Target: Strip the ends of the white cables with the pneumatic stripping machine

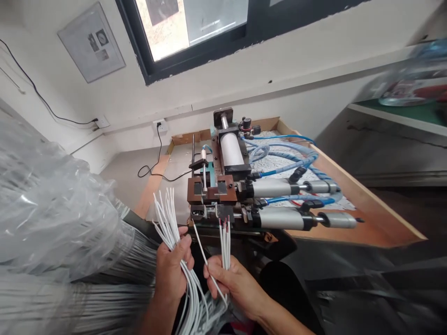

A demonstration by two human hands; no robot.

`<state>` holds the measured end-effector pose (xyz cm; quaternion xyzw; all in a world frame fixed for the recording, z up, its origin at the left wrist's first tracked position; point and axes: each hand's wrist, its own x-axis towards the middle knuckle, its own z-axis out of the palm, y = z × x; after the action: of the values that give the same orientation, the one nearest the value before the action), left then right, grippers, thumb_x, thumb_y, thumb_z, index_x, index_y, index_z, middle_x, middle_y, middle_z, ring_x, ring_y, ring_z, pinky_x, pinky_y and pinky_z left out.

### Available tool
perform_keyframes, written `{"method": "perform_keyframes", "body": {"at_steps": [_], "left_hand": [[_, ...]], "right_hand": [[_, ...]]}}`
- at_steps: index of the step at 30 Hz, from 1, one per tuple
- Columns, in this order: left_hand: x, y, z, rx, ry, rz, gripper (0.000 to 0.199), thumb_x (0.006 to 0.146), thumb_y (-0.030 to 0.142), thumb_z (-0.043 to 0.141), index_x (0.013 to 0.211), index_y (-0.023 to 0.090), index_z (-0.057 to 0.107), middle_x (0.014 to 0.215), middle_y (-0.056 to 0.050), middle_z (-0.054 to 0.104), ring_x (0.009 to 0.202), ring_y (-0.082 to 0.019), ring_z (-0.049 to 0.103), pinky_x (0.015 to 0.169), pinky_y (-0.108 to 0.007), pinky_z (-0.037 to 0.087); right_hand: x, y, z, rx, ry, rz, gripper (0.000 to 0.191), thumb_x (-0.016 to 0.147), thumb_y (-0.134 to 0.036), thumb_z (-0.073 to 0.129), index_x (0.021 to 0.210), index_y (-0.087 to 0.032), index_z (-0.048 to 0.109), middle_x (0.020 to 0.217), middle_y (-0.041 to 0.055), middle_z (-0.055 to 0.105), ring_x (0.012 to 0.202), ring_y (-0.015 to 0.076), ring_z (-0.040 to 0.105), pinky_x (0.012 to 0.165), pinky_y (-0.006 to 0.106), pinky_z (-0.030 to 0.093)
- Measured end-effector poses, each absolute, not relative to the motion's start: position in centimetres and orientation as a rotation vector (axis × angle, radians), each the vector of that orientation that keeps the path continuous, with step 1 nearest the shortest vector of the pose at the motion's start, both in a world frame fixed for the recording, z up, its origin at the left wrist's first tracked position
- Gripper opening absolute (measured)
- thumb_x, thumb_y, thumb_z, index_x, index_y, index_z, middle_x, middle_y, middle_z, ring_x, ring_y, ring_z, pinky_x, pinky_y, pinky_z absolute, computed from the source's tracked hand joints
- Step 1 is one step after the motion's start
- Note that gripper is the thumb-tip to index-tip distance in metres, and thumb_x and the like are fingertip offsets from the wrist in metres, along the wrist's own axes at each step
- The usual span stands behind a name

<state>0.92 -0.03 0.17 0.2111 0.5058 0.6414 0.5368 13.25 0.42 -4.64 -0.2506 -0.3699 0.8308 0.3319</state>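
My left hand [173, 260] is closed around a thick bundle of white cables [168, 218], their cut ends fanned out above the thumb. In my right hand [232, 279] is a smaller bunch of white cables [225, 242], some with red tips showing. One single white cable [200, 244] is pinched between the thumb and fingers of that hand, its end leaning up and left toward the machine. Just beyond both hands stands a pneumatic wire-stripping machine [212, 190] with brown clamp blocks and a metal slot at its front. The cables' lower lengths hang toward my lap.
Silver air cylinders [281, 217] stick out to the right of the machine, with blue air hoses [286, 160] behind them. A wooden-edged tray [380, 209] surrounds it. Plastic-covered cable bundles [52, 209] are heaped at left. A green-topped shelf [405, 111] juts in at right.
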Motion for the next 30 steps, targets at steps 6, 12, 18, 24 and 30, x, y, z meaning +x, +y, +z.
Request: {"method": "perform_keyframes", "body": {"at_steps": [6,12,18,24,30], "left_hand": [[0.9,-0.7,0.0,0.66,1.289,1.444,0.016,0.064,0.025,0.063,0.07,0.011,0.058,0.056,0.001,0.052,0.036,-0.004,0.038,0.032,-0.017,0.027],[0.6,-0.7,0.1,0.581,1.252,1.485,0.017,0.062,0.025,0.063,0.058,0.012,0.053,0.041,0.005,0.043,0.032,-0.003,0.035,0.033,-0.016,0.024],[0.6,-0.6,-0.4,0.471,1.174,1.388,0.015,0.061,0.023,0.064,0.064,0.011,0.056,0.053,0.001,0.054,0.031,0.0,0.032,0.031,-0.015,0.021],[1.1,-1.6,-0.8,0.596,1.024,1.201,0.014,0.063,0.022,0.062,0.072,0.011,0.061,0.047,0.0,0.055,0.026,-0.002,0.032,0.028,-0.016,0.021],[1.0,-1.5,-0.3,0.566,1.157,1.376,0.012,0.061,0.021,0.062,0.058,0.011,0.057,0.028,0.007,0.036,0.023,-0.002,0.026,0.028,-0.016,0.016]], "right_hand": [[14.1,-0.9,-5.2,-0.603,-0.96,2.348,0.036,0.067,-0.045,0.057,0.064,-0.009,0.058,0.04,-0.0026,0.046,0.035,0.0023,0.027,0.04,0.018,0.012],[14.2,-1.7,-5.9,-0.486,-0.81,2.437,0.038,0.061,-0.047,0.062,0.059,-0.01,0.054,0.037,-0.0051,0.04,0.032,0.0023,0.025,0.038,0.018,0.011],[14.3,-2.7,-6.1,-0.44,-0.842,2.497,0.038,0.061,-0.045,0.063,0.06,-0.008,0.056,0.039,-0.0044,0.041,0.034,0.0019,0.026,0.039,0.018,0.012],[13.9,-3.0,-5.9,-0.42,-0.847,2.558,0.037,0.06,-0.045,0.063,0.059,-0.009,0.055,0.037,-0.0056,0.037,0.033,0.0021,0.025,0.039,0.019,0.01],[13.9,-3.4,-6.1,-0.511,-0.935,2.507,0.036,0.065,-0.045,0.06,0.062,-0.01,0.055,0.041,-0.0055,0.036,0.037,0.0024,0.023,0.042,0.02,0.009]]}}
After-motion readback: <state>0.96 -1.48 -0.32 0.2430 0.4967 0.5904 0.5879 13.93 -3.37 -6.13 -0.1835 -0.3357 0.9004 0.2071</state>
